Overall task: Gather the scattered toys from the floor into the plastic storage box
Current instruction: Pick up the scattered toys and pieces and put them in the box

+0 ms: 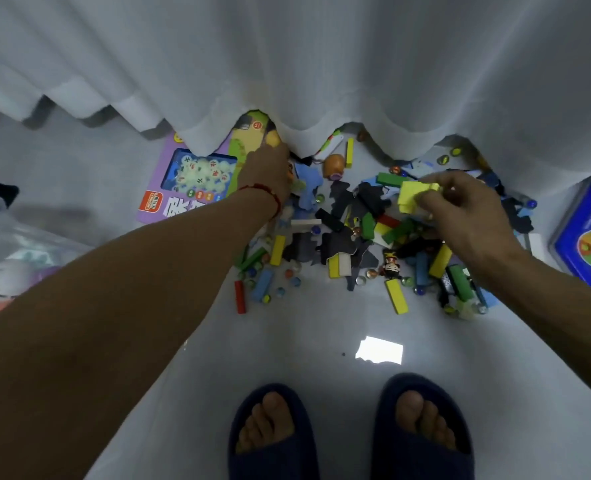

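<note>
Dark blue open-toed slippers stand at the near edge of the pale, glossy floor, and both bare forearms reach away from them toward the far pile.

On the right, the right hand hangs just above the heap of scattered toys, its fingers curled round a pale yellow-green foam block that is lifted clear of the pile. At the far left of the heap, the left hand, with a red cord bracelet at the wrist, reaches to the hem of the white curtain; its fingers are hidden against the cloth and the toys there, so whether it grips anything cannot be told.

What the next move turns on is direction: the clear plastic storage box shows only as a blurred corner at the near left edge, well apart from the pile. So the held block lies on the wrong side; the right arm would have to cross the body, while the left arm is the nearer one to the box.

Long wooden blocks, marbles and dark felt scraps lie at every angle. A purple game box lies far left, half under the curtain, and a blue game board lies at the right edge.
</note>
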